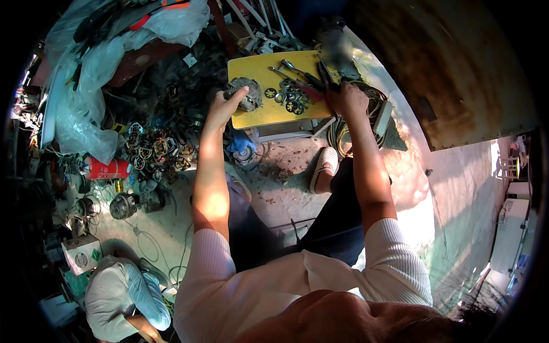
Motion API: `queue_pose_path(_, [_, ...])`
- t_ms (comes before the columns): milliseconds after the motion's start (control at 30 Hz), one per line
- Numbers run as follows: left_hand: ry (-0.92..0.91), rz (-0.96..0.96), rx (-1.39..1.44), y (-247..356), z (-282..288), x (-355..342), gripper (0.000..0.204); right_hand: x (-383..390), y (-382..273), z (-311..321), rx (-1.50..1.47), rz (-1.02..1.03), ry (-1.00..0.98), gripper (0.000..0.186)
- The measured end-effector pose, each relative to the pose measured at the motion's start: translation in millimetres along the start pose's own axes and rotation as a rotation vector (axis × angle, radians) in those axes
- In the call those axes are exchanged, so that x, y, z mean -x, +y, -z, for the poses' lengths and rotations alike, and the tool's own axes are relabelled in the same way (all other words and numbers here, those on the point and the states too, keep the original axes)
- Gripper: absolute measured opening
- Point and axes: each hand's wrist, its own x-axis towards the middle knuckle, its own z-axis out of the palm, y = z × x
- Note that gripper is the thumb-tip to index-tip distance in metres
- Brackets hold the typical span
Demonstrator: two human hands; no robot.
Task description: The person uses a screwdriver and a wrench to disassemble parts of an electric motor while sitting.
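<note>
A round grey metal motor part (249, 94) rests on the left end of a yellow tabletop (260, 67). My left hand (224, 108) grips it from the left, thumb over its upper face. At the table's right edge, my right hand (350, 100) is closed at the lower end of dark plier-like tool handles (327, 79); its fingers are partly hidden. Between my hands lie several small dark and shiny metal rings (294, 107), a red-handled screwdriver (309, 90) and a ratchet wrench (294, 67).
Heaps of metal parts (157, 148) lie on the left, with a red can (108, 168) and plastic sheeting (94, 123). Coiled cable (374, 100) lies right of the table. A rusty panel (457, 86) stands at right. Another person (123, 297) bends down at lower left.
</note>
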Motion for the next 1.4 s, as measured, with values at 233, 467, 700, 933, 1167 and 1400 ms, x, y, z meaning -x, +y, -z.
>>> queue_pose_path(233, [0.034,0.107,-0.008,11.0,-1.3,17.6,0.082,2.7,-3.9,-1.1,-0.037,-0.032,0.032,0.059])
queue_pose_path(467, [-0.012,0.168,-0.027,37.5,-3.6,51.2,0.061,15.4,-37.6,-11.6,-0.761,0.079,-0.153,0.045])
queue_pose_path(700, [-0.146,0.027,0.08,11.0,-4.2,42.7,0.05,98.5,-110.7,-23.1,-1.471,-0.216,-0.682,0.046])
queue_pose_path(933, [-0.051,-0.234,0.043,-27.9,-15.2,58.6,0.067,129.4,-112.0,-33.8,-1.732,-0.279,-0.687,0.021])
queue_pose_path(1167, [-0.162,-0.177,0.227,-43.5,3.6,128.1,0.084,177.3,-92.1,-23.6,-1.48,-0.1,-0.607,0.032])
queue_pose_path(1400, [-0.46,0.097,0.323,-85.1,14.4,161.3,0.065,218.1,-81.2,-8.9,-1.233,-0.039,-0.738,0.048])
